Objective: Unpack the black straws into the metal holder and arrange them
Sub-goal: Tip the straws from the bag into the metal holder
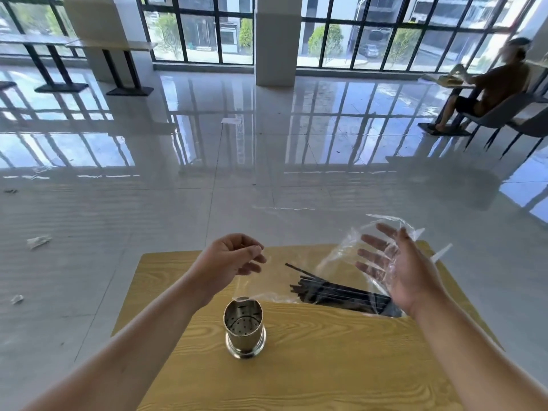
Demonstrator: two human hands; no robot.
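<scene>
A bundle of black straws (335, 295) lies on the wooden table (311, 366) inside a clear plastic bag (341, 250). One straw pokes out towards the far left. My left hand (234, 258) hovers above the table with its fingers pinched together, apparently on a thin edge of the bag. To the right, my right hand (397, 268) is spread flat, with the bag's film draped over its fingers, just above the straws. The metal holder (244, 330), a perforated steel cup, stands upright and empty in front of my left hand.
The table is small, with its far edge just past my hands. Beyond it is a glossy tiled floor with scraps of wrapper (38, 241) at the left. A person (486, 90) sits at another table at the far right.
</scene>
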